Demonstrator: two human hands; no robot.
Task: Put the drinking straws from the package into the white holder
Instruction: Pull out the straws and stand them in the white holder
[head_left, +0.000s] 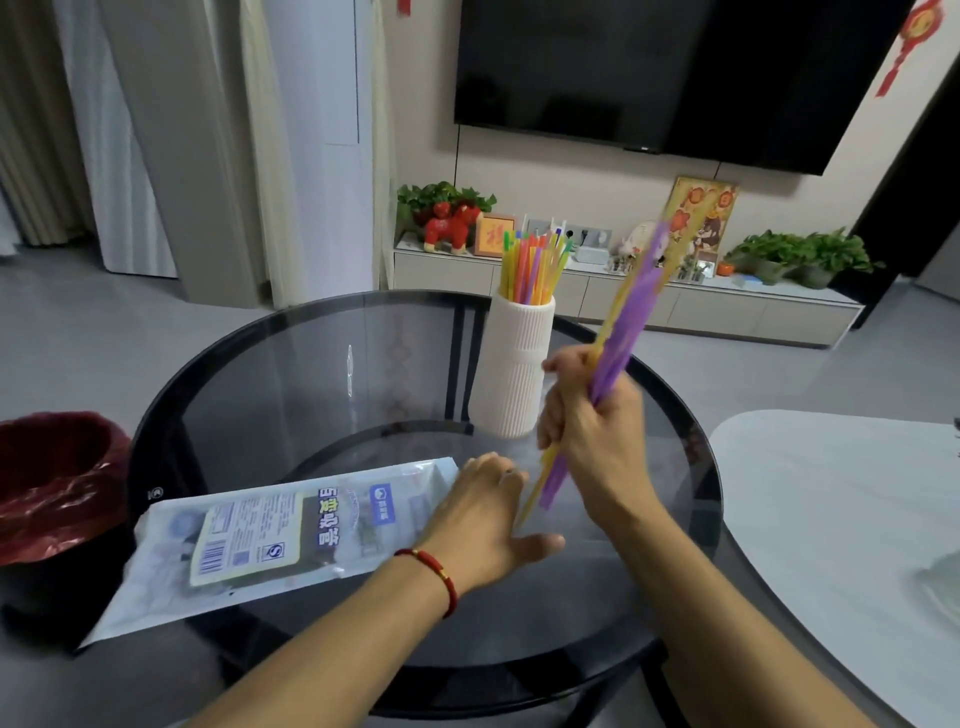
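My right hand (592, 421) is closed around a bunch of purple and yellow straws (636, 301), held tilted just right of the white ribbed holder (511, 374). Several coloured straws (532, 265) stand upright in that holder. The clear plastic package (270, 535) lies flat on the round glass table (322, 364), its open end toward my left hand (483, 519). My left hand rests flat on that end with fingers spread. The straws in my right hand are blurred.
A dark bin with a red liner (57, 483) stands left of the table. A white tabletop (841, 514) lies at the right. Beyond are a low TV cabinet (623, 296) with plants and ornaments, and a wall-mounted TV (649, 73).
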